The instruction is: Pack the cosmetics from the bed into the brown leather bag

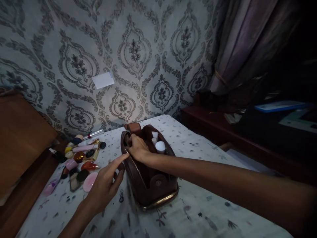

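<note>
Damask-patterned grey wallpaper backs a bed w/ a white floral-print sheet, dimly lit.

Right hand reaches across into the open top of a brown leather zip pouch, fingers curled over the near rim by the gold zipper; can't tell if it grips anything inside. Left hand hovers just beside the pouch's left side, fingers spread and loose, index tip near the zipper edge, holding nothing.

Pouch sits upright about mid-sheet, mouth gaping. Inside, at the far end, white-capped bottles stand close together, approx. three, just right of the right hand.

Left of the pouch, well apart from it, a scatter of cosmetics lies on the sheet: pink round compact, small orange-red bottle, dark compacts, a slim silver-capped tube nearest the wall, etc.

Further left, a brown wooden headboard-like panel. Right side: dark wooden bench w/ clutter, purple-grey curtain above. White paper rectangle stuck on the wallpaper.
</note>
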Action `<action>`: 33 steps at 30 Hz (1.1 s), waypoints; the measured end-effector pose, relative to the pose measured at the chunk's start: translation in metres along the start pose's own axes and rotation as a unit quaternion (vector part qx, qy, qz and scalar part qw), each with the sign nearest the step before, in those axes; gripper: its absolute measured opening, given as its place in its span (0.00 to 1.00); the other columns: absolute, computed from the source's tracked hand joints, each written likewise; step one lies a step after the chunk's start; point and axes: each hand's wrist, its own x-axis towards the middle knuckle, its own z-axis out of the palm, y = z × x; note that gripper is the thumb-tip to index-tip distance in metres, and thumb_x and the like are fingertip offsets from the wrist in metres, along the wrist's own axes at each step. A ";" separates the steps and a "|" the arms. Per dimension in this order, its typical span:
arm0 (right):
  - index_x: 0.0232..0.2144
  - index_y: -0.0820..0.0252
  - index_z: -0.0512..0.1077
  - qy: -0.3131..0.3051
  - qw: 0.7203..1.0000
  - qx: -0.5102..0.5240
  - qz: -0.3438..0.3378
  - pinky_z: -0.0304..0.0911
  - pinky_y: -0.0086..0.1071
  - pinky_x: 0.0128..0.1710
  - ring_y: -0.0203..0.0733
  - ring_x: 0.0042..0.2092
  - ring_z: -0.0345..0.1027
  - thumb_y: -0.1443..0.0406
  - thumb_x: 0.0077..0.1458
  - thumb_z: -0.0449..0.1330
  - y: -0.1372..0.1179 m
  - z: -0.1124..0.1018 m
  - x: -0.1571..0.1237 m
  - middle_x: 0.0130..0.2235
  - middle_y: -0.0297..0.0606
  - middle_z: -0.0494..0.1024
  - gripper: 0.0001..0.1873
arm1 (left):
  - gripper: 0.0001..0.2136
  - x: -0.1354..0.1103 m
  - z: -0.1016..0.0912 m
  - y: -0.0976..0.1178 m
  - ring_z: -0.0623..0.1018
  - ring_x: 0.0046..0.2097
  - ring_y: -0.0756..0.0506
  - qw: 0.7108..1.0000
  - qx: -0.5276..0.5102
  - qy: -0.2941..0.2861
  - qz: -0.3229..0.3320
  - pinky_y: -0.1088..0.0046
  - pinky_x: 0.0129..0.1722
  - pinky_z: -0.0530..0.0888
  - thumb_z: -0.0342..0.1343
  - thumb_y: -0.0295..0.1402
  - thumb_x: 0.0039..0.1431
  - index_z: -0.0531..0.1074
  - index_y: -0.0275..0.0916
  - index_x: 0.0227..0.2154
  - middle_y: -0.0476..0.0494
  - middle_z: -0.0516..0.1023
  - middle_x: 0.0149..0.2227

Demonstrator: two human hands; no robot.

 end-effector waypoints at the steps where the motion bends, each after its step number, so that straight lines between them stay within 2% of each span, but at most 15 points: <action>1: 0.49 0.60 0.71 0.000 1.000 -0.007 -0.003 0.63 0.35 0.47 0.50 0.55 0.71 0.65 0.57 0.63 -0.002 -0.001 0.000 0.53 0.46 0.76 0.17 | 0.20 -0.001 0.000 -0.001 0.81 0.38 0.48 1.000 0.003 0.000 -0.001 0.70 0.42 0.79 0.47 0.31 0.68 0.63 0.45 0.61 0.42 0.79 0.54; 6: 0.44 0.56 0.77 0.002 1.000 -0.028 -0.010 0.64 0.33 0.43 0.50 0.53 0.73 0.64 0.57 0.63 -0.004 -0.002 0.000 0.50 0.43 0.79 0.11 | 0.20 0.000 0.002 -0.001 0.79 0.34 0.50 1.000 0.007 -0.003 -0.005 0.74 0.37 0.78 0.48 0.31 0.68 0.62 0.46 0.62 0.44 0.80 0.49; 10: 0.41 0.58 0.78 0.020 0.999 -0.029 0.001 0.64 0.33 0.39 0.51 0.50 0.75 0.63 0.57 0.63 -0.001 -0.002 0.005 0.47 0.45 0.81 0.10 | 0.19 0.002 0.001 0.002 0.79 0.34 0.50 1.000 0.001 -0.006 0.002 0.76 0.34 0.77 0.47 0.31 0.68 0.63 0.45 0.61 0.43 0.80 0.48; 14: 0.42 0.58 0.77 0.054 0.998 -0.026 -0.005 0.63 0.31 0.39 0.47 0.48 0.74 0.63 0.58 0.61 0.003 -0.001 0.010 0.46 0.42 0.80 0.10 | 0.19 0.001 0.002 0.002 0.79 0.34 0.50 1.000 -0.006 -0.014 -0.011 0.75 0.36 0.78 0.47 0.30 0.68 0.64 0.43 0.61 0.43 0.81 0.46; 19: 0.42 0.60 0.76 0.062 0.997 -0.025 -0.044 0.61 0.29 0.39 0.42 0.45 0.73 0.69 0.58 0.59 0.006 0.005 0.016 0.45 0.43 0.80 0.10 | 0.24 -0.002 0.007 0.003 0.79 0.52 0.45 0.999 -0.035 -0.018 0.001 0.67 0.52 0.77 0.47 0.25 0.66 0.60 0.43 0.64 0.38 0.74 0.59; 23: 0.35 0.63 0.76 0.049 0.995 -0.018 -0.080 0.59 0.28 0.35 0.42 0.40 0.73 0.70 0.55 0.61 0.011 0.010 0.026 0.38 0.43 0.80 0.05 | 0.27 -0.004 0.002 0.005 0.73 0.61 0.44 0.998 -0.062 -0.029 0.012 0.65 0.59 0.72 0.46 0.23 0.65 0.57 0.44 0.66 0.39 0.71 0.62; 25: 0.32 0.62 0.75 0.048 0.994 -0.005 -0.096 0.59 0.29 0.33 0.42 0.37 0.73 0.69 0.54 0.60 0.015 0.011 0.032 0.34 0.42 0.80 0.03 | 0.28 -0.008 -0.003 0.004 0.74 0.60 0.44 0.998 -0.061 -0.033 0.009 0.66 0.58 0.73 0.46 0.23 0.65 0.55 0.44 0.67 0.39 0.71 0.62; 28: 0.30 0.61 0.74 0.047 0.992 0.030 -0.114 0.61 0.29 0.32 0.43 0.35 0.73 0.66 0.52 0.61 0.022 0.013 0.040 0.30 0.39 0.79 0.03 | 0.28 -0.019 -0.010 -0.002 0.78 0.53 0.44 0.998 -0.042 -0.047 -0.008 0.66 0.52 0.76 0.46 0.25 0.66 0.54 0.43 0.68 0.38 0.75 0.57; 30: 0.32 0.60 0.73 0.049 0.990 0.061 -0.118 0.63 0.30 0.33 0.44 0.36 0.73 0.64 0.50 0.61 0.027 0.015 0.042 0.31 0.40 0.79 0.05 | 0.23 -0.028 -0.014 -0.010 0.79 0.48 0.44 0.998 -0.030 -0.052 -0.015 0.68 0.48 0.76 0.46 0.26 0.66 0.61 0.41 0.63 0.39 0.78 0.51; 33: 0.35 0.58 0.71 0.043 0.985 0.112 -0.120 0.68 0.32 0.37 0.45 0.40 0.75 0.63 0.49 0.61 0.031 0.018 0.043 0.36 0.42 0.80 0.09 | 0.15 -0.043 -0.022 -0.026 0.79 0.43 0.45 0.998 -0.014 -0.054 -0.021 0.72 0.43 0.75 0.45 0.26 0.67 0.71 0.38 0.52 0.39 0.79 0.44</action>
